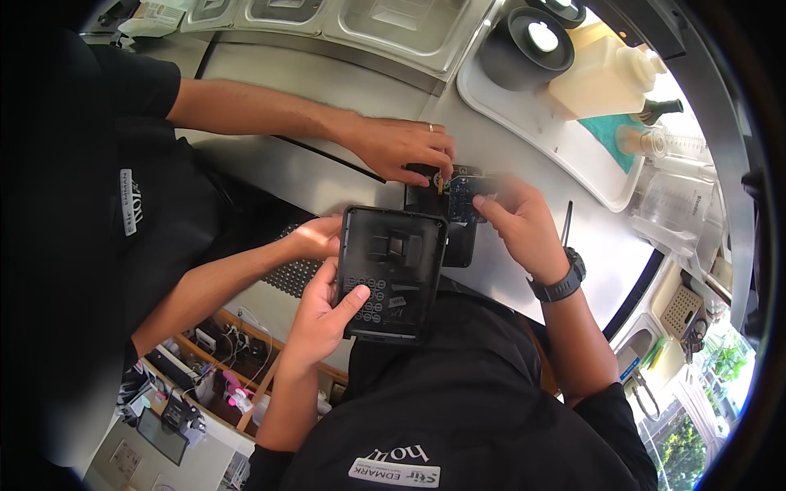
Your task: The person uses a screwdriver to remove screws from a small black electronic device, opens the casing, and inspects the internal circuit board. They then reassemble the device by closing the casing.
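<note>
My left hand grips the lower left of a black rectangular plastic casing half, its thumb over the ribbed inner side. Pinched between my right hand's thumb and fingers, partly blurred, is a dark blue circuit board. Under the board lies another black casing part on the steel counter. A co-worker's hand with a ring reaches in from the left, fingertips at the board's upper left beside a small tan connector. The co-worker's other hand is at the casing half's left edge.
Steel pans line the back of the counter. On the right, a white tray carries a dark round canister, a cream jug and a teal cloth. Shelves with cables sit below left. The co-worker stands close on my left.
</note>
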A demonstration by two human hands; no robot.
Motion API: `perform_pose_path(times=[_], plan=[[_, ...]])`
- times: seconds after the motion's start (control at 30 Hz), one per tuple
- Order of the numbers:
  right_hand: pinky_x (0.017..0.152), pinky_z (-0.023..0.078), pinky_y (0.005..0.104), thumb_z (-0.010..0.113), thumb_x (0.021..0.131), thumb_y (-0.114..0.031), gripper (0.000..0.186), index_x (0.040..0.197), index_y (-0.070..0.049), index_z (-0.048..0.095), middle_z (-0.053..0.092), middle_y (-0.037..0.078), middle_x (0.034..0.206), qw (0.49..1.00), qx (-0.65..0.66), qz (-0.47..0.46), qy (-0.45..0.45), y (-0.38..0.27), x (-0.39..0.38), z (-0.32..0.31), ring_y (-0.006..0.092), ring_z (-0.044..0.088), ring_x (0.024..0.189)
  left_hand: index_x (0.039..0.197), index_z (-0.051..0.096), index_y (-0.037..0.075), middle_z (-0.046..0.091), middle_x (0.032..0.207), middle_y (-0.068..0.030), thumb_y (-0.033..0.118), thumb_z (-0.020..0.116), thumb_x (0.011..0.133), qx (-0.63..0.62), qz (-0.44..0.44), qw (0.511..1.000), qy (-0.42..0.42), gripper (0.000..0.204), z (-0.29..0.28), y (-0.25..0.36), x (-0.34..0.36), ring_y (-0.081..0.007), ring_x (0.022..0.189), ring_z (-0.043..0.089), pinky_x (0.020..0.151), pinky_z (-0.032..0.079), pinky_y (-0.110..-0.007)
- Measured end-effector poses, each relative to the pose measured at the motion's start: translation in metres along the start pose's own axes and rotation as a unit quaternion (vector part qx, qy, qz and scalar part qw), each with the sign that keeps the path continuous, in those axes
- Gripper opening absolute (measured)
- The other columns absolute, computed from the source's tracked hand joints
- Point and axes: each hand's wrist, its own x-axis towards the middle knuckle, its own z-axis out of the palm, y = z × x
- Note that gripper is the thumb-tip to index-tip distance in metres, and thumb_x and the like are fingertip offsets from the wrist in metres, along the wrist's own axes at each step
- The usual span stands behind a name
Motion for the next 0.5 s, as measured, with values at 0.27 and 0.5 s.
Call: perform_pose_path(times=[0.27, 0.5], plan=[[0.063, 0.036, 0.0235, 0.071, 0.101, -0.020, 0.023, 0.117, -0.003, 0.074, 0.066, -0.003, 0.083, 0.994, 0.075, 0.057, -0.055, 0.011, 0.016, -0.010, 0.0047, 0.048, 0.069, 0.144, 0.053, 0.000, 0.068, 0.130, -0.0067, 0.006, 0.079, 0.096, 0.011, 0.102, 0.992, 0.070, 0.055, 0.021, 0.003, -0.052, -0.0140, 0.120, 0.064, 0.107, 0.050, -0.033], [0.052, 0.030, 0.0249, 0.071, 0.101, -0.026, 0.021, 0.109, -0.007, 0.074, 0.062, -0.003, 0.077, 0.980, 0.135, 0.103, -0.100, 0.043, 0.040, -0.010, 0.0059, 0.043, 0.060, 0.145, 0.054, 0.001, 0.070, 0.129, -0.0070, 0.006, 0.086, 0.089, 0.043, 0.115, 0.982, 0.144, 0.065, 0.025, -0.001, -0.120, -0.0154, 0.118, 0.066, 0.106, 0.052, -0.034]])
